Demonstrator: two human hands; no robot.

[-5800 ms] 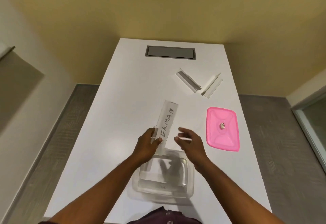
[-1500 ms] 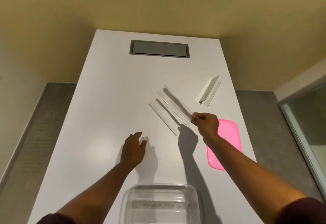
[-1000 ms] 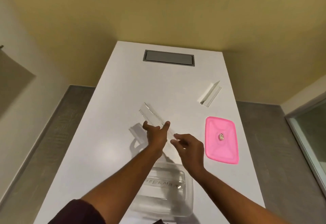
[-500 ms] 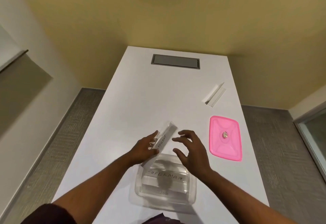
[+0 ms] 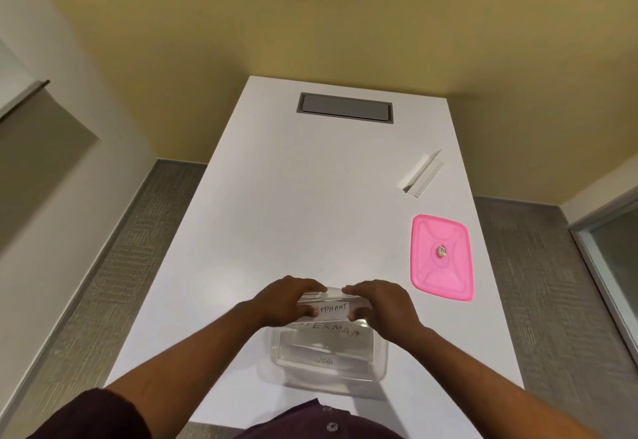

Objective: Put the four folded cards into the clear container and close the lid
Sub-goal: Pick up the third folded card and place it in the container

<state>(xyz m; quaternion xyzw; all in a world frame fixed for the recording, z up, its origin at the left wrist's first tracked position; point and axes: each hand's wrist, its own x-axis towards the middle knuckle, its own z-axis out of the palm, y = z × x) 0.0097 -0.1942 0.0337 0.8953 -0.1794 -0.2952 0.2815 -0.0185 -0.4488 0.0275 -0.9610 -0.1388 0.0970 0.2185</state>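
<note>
A white folded card lettered "EPHANT" (image 5: 333, 310) is held level over the far edge of the clear container (image 5: 379, 364). My left hand (image 5: 284, 302) grips its left end and my right hand (image 5: 378, 304) grips its right end. Inside the container lie two cards, one reading "ERMAN" (image 5: 331, 331) and one reading "DOG" (image 5: 324, 359). One more folded card (image 5: 420, 176) lies on the table at the far right. The pink lid (image 5: 442, 257) lies flat to the right of the container.
The white table (image 5: 310, 214) has a grey recessed panel (image 5: 345, 112) at its far end. Its right edge runs just beyond the lid. A yellow wall stands behind, grey carpet on both sides.
Both hands have turned the card from a slant to level and brought it down and nearer, over the container's far edge. My right hand, open before, now grips the card's right end.
</note>
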